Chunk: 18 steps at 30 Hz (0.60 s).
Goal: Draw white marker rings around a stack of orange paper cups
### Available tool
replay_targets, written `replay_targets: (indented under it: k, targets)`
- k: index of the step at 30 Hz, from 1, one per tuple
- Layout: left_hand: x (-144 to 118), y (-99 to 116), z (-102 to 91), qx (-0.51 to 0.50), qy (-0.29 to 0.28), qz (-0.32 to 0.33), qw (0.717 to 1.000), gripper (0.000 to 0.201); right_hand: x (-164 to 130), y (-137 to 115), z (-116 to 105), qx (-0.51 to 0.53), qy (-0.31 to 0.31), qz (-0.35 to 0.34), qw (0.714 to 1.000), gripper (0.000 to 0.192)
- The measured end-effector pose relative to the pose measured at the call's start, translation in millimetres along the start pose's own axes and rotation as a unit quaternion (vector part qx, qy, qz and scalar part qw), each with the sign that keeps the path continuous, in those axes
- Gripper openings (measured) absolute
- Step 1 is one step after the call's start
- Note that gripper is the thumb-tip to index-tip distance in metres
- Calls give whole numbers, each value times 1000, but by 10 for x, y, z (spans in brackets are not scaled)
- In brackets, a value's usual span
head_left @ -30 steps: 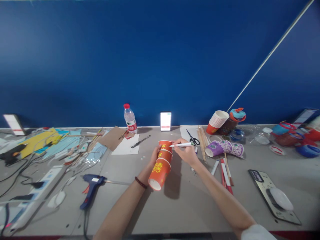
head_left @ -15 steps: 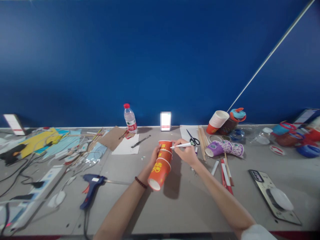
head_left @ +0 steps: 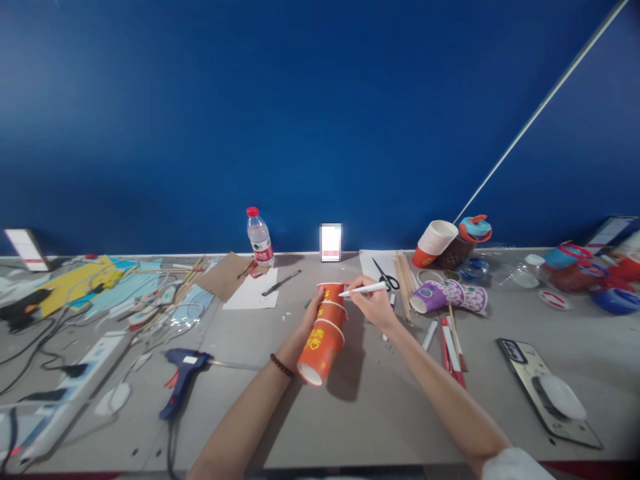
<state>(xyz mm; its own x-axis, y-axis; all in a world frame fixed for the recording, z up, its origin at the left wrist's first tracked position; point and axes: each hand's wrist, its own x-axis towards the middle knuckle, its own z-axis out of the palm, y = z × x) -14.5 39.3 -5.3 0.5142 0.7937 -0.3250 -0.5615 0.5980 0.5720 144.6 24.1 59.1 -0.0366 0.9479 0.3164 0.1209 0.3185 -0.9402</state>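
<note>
Three orange paper cups [head_left: 323,350] with yellow lettering are joined end to end in a slanting row over the middle of the table. My left hand [head_left: 311,315] is closed round the far part of this row from the left. Pinched in my right hand [head_left: 373,304] is a white marker pen [head_left: 365,289], its tip at the side of the farthest cup; whether it touches I cannot tell. Black-handled scissors [head_left: 386,275] lie just beyond my right hand. A joined row of purple patterned cups [head_left: 450,297] rests to its right.
A water bottle [head_left: 260,238] and a lit phone [head_left: 331,242] stand by the blue wall. At left lie a glue gun [head_left: 185,377], a power strip [head_left: 75,397] and tangled cables. To the right are stacked paper cups [head_left: 436,241], wooden sticks [head_left: 404,287], markers and another phone [head_left: 525,373].
The row of orange cups has turned slightly in my left hand, and its near end sits a little lower and farther right. The marker pen's tip has shifted slightly left.
</note>
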Motion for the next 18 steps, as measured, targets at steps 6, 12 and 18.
replay_targets:
  k: [6, 12, 18]
  targets:
    - [-53, 20, 12, 19, 29, 2, 999, 52, 1, 6, 1, -1, 12, 0, 1000, 5]
    - [-113, 70, 80, -10, 19, -16, 1000, 53, -2, 14, 1, -34, 3, -5, 999, 6]
    - [-94, 82, 120, -37, 18, 17, 999, 49, -13, -35, 20, -75, -14, -28, 997, 9]
